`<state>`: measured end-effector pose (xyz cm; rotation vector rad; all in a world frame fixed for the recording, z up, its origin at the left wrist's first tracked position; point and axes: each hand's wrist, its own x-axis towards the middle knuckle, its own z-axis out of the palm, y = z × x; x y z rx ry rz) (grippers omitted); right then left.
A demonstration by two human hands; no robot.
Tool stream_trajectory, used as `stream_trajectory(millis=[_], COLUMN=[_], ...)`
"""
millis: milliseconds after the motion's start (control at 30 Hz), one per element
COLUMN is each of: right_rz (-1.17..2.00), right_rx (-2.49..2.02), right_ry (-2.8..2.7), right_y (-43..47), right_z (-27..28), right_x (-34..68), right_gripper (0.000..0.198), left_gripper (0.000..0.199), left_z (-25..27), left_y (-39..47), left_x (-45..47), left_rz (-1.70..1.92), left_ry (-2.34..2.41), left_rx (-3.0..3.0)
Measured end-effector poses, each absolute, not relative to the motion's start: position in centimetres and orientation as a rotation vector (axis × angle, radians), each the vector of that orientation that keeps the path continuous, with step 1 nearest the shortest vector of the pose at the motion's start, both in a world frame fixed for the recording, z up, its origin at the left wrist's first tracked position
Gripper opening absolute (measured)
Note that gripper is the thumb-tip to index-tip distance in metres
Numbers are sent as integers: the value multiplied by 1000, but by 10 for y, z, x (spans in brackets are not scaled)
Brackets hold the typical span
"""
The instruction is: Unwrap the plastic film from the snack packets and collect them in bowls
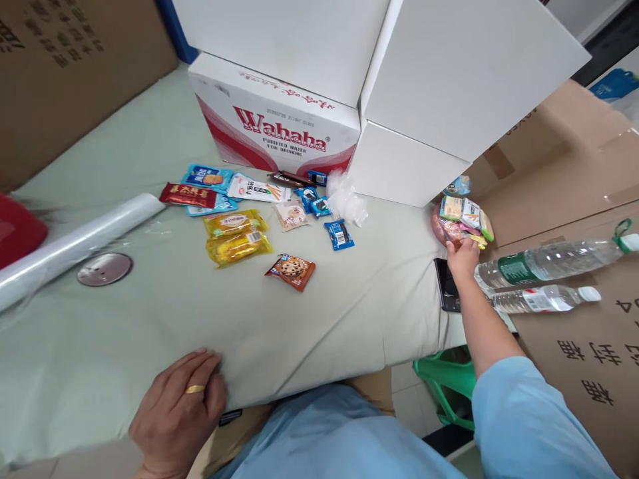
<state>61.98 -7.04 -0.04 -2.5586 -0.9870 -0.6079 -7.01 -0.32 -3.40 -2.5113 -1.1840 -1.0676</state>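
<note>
My left hand (180, 402) rests at the table's near edge, palm down, with fingers curled together and a gold ring on one; nothing shows in it. My right hand (463, 258) reaches to the far right, its bent fingers at the near side of a reddish bowl (438, 226) heaped with small snack packets (470, 213). What the fingertips grip is hidden. Mid-table lie a brown cookie packet (292, 271), yellow wrapped snacks (237, 236), a red packet (188, 195), a white packet (259, 189), a cream packet (291, 215) and several small blue packets (339, 235).
A Wahaba-style water carton, printed "Wahaha" (279, 126), stands behind the snacks beside white boxes (409, 166). Clear crumpled plastic (348, 198) lies nearby. Left are a plastic film roll (80, 249) and metal disc (105, 269). Right are a phone (446, 286) and bottles (559, 261); a green stool (446, 386) is below.
</note>
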Motion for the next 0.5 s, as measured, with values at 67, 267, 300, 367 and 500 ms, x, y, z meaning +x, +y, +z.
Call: stream_trajectory(millis=[67,267,300,367,500], right_rz=[-591,-525,-527,-534,-554], right_rx=[-2541,-2546,-2550,-2556,-2533], right_ry=[-1010,-1042,-1039,-1023,-1022], right_y=[-66,-44,-40,-33,-23], right_z=[-1,1,1,-1,-4], right_x=[625,640,642,648,660], right_gripper=[24,26,26,28,28], left_gripper=[30,25,25,25,22], left_z=[-36,-41,-42,-44,-52], left_y=[-3,-2,-1,0,-2], left_x=[-70,-74,-75,-76,-80], left_rz=[-1072,-1022,-1017,-1034,-1101], left_ry=[-1195,-1195,-1202,-1213,-1224], left_rx=[-2513,-2531,-2541,-2536,-2528])
